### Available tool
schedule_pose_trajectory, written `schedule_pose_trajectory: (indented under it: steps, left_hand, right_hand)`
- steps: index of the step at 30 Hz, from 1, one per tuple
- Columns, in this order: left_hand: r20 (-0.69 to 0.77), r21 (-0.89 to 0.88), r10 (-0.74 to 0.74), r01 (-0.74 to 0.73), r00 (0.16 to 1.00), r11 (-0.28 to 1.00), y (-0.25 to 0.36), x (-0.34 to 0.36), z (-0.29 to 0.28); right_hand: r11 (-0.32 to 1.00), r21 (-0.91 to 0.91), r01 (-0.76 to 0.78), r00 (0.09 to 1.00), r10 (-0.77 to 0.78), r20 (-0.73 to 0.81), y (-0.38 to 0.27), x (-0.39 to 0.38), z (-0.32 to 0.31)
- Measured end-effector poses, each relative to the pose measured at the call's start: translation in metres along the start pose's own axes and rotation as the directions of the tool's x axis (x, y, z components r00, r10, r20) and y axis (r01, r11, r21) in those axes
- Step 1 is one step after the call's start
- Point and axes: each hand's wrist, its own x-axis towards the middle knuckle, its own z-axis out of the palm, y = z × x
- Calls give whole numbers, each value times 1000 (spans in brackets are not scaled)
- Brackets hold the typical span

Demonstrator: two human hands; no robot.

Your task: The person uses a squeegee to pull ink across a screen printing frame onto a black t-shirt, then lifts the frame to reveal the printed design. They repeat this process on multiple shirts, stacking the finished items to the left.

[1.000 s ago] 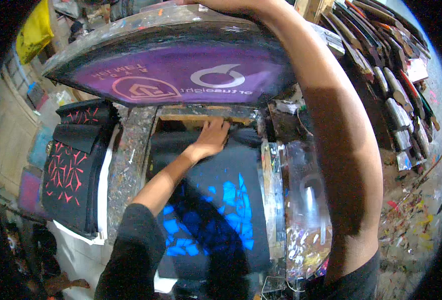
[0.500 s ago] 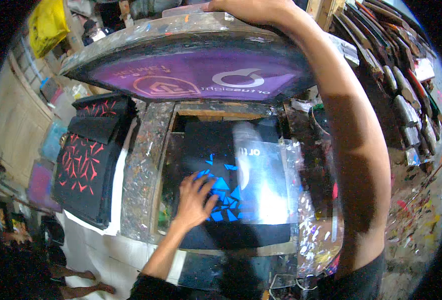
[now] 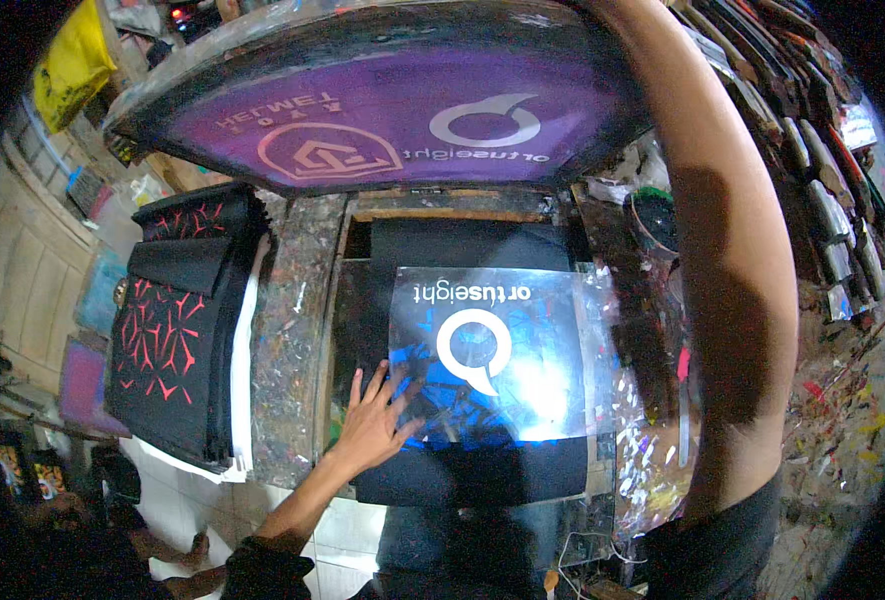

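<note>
My left hand point(image 3: 370, 418) lies with its fingers spread at the left edge of a clear plastic sheet point(image 3: 552, 345). The sheet carries a white ring-shaped logo and lettering, and it covers blue angular shapes point(image 3: 417, 395) printed on black fabric point(image 3: 462, 475). Behind them a screen-printing frame point(image 3: 342, 40) is tilted up, its purple mesh point(image 3: 422, 90) bearing pale designs. My right forearm point(image 3: 727, 220) reaches up to the frame's top edge; the right hand itself is cut off by the picture's upper rim.
Stacked black fabric pieces with red patterns point(image 3: 162, 340) lie to the left on a paint-spattered board point(image 3: 282, 370). A round container point(image 3: 654, 220) stands right of the frame. Several worn squeegee-like tools point(image 3: 802, 170) lean at the far right. Another person's bare feet point(image 3: 187, 560) show lower left.
The clear sheet has moved left and now lies over the blue shapes. My left hand has shifted from the shapes to the sheet's left edge. My right hand has passed out of view.
</note>
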Motion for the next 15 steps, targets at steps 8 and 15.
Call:
schedule_pose_trajectory:
  steps: [8, 15]
  left_hand:
    - [-86, -104, -476, 467, 875, 878, 28, -6, -8]
    - [-24, -323, -644, 604, 764, 729, 28, -14, 4]
  right_hand:
    - [1000, -7, 24, 999, -24, 23, 1, -5, -2]
    - [999, 50, 8, 1000, -9, 25, -1, 0, -2]
